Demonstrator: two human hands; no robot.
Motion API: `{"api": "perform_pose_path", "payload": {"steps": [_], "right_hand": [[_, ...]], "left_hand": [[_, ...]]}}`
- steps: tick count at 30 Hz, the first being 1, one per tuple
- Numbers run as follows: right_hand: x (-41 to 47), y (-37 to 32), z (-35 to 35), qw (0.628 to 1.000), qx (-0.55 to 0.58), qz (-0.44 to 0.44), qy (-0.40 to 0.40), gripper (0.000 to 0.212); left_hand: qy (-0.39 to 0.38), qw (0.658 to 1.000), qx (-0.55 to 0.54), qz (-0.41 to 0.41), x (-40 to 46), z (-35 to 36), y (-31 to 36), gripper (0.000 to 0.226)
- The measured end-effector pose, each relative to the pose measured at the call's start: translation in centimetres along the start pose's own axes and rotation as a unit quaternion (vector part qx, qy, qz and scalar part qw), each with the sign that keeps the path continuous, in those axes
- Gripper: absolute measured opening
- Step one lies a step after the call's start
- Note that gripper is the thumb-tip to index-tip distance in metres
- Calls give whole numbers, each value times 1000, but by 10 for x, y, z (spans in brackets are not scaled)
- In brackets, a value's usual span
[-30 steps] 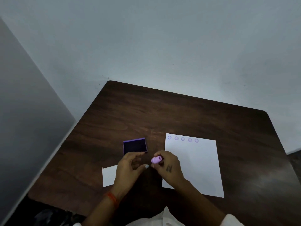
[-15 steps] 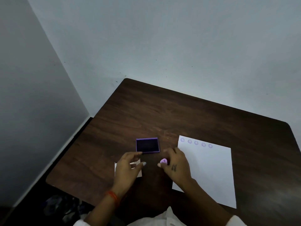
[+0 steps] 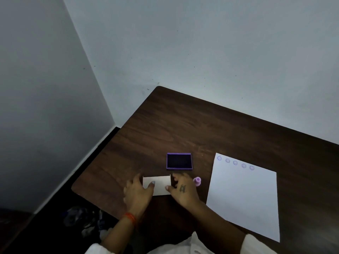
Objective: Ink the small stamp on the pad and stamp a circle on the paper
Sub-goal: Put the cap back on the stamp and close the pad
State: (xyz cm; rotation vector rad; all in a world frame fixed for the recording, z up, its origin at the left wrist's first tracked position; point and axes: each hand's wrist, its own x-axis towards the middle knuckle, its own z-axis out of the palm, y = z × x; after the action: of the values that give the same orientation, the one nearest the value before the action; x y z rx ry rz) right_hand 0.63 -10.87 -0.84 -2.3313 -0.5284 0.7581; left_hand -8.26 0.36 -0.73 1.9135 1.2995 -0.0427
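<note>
A: Anything reading clearly?
B: No; the tattoo on the right hand (image 3: 182, 190) is blurring.
A: The small stamp (image 3: 197, 181)?
B: Released now, it's standing on the tabletop (image 3: 183, 125) beside the paper (image 3: 244, 198); the left hand (image 3: 137, 191) and right hand are both pinching the white card (image 3: 159, 186).

No words or numbers I can read. Five purple stamped rings (image 3: 235, 162) run along the top of the white paper sheet (image 3: 244, 197); a small dark tattoo (image 3: 182, 188) on the right hand (image 3: 183, 193) is too blurred.

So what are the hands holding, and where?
The small white card, seemingly: left hand at its left edge, right hand at its right edge. The stamp stands free.
</note>
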Motion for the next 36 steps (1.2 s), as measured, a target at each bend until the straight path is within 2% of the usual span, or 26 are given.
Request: {"api": "perform_pose_path", "payload": {"steps": [6,10,15,22,36], "right_hand": [[1,0,10,1000,-6,-2,8,39],[-4,1,15,1000,6,2,22,42],[-2,0,1,992,65,7,105,43],[16,-2,-28,979,80,50,182,39],[36,14,-38,980,39,84,177,39]], "left_hand": [[-15,999,-27,-19,-1,4,2,57],[-6,999,-36,-10,-6,4,6,56],[8,996,-70,46,-8,4,26,54],[-4,994,-89,67,4,13,69,52],[-37,996,-60,51,17,45,82,48]]}}
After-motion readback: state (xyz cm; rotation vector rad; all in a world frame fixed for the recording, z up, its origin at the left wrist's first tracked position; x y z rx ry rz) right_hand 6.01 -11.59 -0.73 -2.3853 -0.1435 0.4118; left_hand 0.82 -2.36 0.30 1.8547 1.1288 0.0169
